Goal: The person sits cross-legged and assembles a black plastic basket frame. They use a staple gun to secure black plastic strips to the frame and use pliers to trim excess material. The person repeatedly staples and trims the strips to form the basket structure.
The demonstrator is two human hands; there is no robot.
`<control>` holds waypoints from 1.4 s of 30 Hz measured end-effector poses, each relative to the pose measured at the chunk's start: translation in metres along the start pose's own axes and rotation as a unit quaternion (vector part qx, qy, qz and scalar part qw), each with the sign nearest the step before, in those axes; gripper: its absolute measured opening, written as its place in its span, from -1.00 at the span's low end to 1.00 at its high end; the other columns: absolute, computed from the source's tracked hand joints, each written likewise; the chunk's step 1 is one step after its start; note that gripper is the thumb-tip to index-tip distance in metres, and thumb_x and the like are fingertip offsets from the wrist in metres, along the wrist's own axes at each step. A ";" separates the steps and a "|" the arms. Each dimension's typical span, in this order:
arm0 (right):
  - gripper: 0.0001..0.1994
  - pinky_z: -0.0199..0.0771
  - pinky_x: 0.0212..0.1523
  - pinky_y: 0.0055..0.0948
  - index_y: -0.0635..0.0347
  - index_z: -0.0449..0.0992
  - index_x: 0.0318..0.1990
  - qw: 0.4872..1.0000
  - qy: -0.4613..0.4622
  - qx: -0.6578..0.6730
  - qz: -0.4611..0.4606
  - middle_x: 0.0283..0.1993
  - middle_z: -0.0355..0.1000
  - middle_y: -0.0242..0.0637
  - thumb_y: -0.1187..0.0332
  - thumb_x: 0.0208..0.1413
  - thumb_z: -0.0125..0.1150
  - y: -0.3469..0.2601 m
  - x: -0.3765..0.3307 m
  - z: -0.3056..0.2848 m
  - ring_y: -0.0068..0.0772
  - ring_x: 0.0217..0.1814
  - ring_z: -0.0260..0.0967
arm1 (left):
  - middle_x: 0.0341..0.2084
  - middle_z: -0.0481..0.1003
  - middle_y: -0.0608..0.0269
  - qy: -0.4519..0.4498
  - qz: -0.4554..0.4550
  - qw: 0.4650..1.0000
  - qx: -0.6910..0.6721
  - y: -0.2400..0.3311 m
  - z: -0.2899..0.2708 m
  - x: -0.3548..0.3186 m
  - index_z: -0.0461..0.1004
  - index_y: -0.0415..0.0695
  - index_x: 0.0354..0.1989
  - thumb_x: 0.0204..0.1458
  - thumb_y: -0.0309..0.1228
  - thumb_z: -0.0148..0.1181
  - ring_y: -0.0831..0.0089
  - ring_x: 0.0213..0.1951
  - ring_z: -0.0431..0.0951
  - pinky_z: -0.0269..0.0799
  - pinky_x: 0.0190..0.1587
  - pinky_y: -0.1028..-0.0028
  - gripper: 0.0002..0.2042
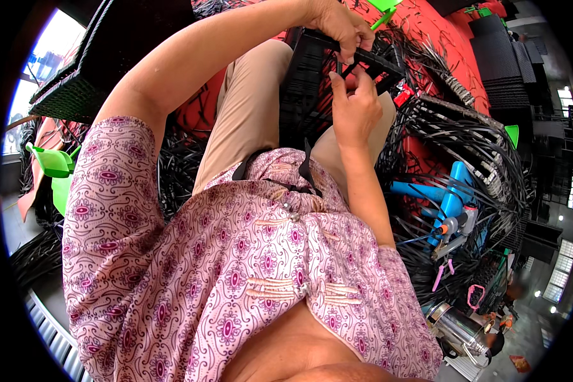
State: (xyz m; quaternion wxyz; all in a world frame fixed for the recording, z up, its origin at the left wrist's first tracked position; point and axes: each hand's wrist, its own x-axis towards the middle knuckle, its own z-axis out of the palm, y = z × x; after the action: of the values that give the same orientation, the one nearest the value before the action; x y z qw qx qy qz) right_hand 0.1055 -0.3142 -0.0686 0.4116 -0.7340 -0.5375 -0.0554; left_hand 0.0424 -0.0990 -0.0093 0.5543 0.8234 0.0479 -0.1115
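A black frame [301, 73], partly woven with dark flat strips, rests between my knees at the top middle. From above, my left hand [339, 27] reaches over it, thumb and fingers pinched together on a narrow black strip [351, 69] at the frame's bar. Just below, my right hand [355, 113] comes up with its thumb and curled fingers closed around the lower part of that strip. The two hands nearly meet. Behind the fingers, the strip's ends are hidden.
Loose black strips [452, 130] lie heaped to the right over a red ground sheet [426, 25]. A blue tool [453, 194] sits among them. A large black woven piece [63, 95] stands at left beside a green plastic scoop [54, 161]. A metal flask [455, 325] stands lower right.
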 end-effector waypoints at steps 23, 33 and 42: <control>-0.84 0.40 -0.49 -0.49 0.35 0.66 -0.25 0.967 0.013 0.212 0.138 -0.57 0.54 -0.25 0.40 0.18 0.33 0.015 0.002 0.007 -0.55 -0.55 0.48 | -0.35 0.53 0.33 0.080 0.036 0.995 -0.041 0.007 0.018 -0.018 0.52 -0.25 -0.10 -0.15 -0.54 0.33 0.57 -0.28 0.51 0.44 -0.18 0.53 -0.64; -0.85 0.30 -0.50 -0.53 0.27 0.63 -0.17 0.978 0.075 0.179 0.078 -0.49 0.50 -0.37 0.38 0.22 0.32 0.025 0.002 -0.014 -0.62 -0.53 0.32 | -0.34 0.53 0.28 0.014 0.036 0.996 -0.086 -0.001 0.010 -0.004 0.50 -0.20 -0.18 -0.17 -0.59 0.37 0.44 -0.29 0.54 0.49 -0.26 0.41 -0.68; -0.68 0.54 -0.21 -0.32 -0.05 0.65 -0.12 0.963 0.089 0.065 -0.247 -0.16 0.45 -0.34 0.50 -0.07 0.47 0.018 0.009 0.000 -0.25 -0.16 0.47 | -0.38 0.54 0.24 0.000 0.053 0.987 -0.151 -0.016 0.007 0.001 0.49 -0.24 -0.20 -0.13 -0.56 0.35 0.40 -0.32 0.56 0.49 -0.25 0.41 -0.73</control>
State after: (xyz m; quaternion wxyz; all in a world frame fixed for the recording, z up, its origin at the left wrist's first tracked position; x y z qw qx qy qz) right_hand 0.1241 -0.3095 -0.0734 0.4778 -0.5427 -0.6655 -0.1853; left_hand 0.0395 -0.0991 -0.0267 0.6774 0.7316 0.0206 -0.0739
